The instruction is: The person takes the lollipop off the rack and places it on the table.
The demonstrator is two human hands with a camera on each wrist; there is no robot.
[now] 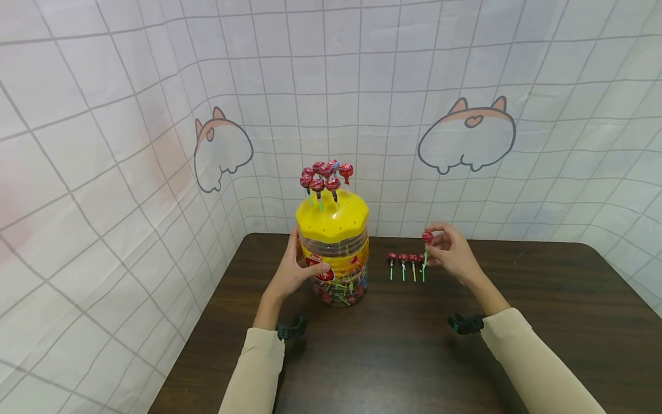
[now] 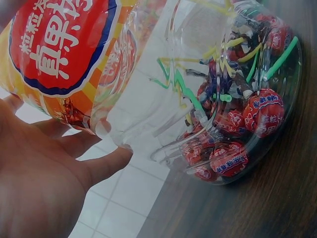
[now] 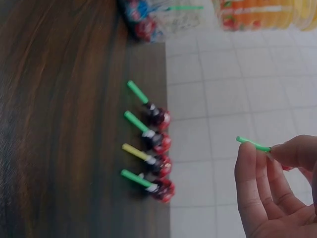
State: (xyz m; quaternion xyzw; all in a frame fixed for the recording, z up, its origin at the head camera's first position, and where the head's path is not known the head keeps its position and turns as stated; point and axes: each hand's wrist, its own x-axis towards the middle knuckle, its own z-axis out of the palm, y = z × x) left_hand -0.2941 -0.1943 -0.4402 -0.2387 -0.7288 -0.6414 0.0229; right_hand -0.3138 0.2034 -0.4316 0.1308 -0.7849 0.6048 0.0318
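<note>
A clear plastic candy jar with a yellow lid stands upright on the table, wrapped lollipops visible inside it. My left hand grips its left side, thumb across the front. Several red-wrapped lollipops stand in the lid, sticks down. Off to the right, my right hand pinches a lollipop between thumb and fingers, its green stick showing. Close below that hand, several lollipops lie in a row, heads toward the wall, with green and yellow sticks.
The dark wooden table reaches back to a white grid-patterned wall cloth with cartoon animal drawings. Cloth also runs along the left side. Each wrist wears a dark strap device below a cream sleeve.
</note>
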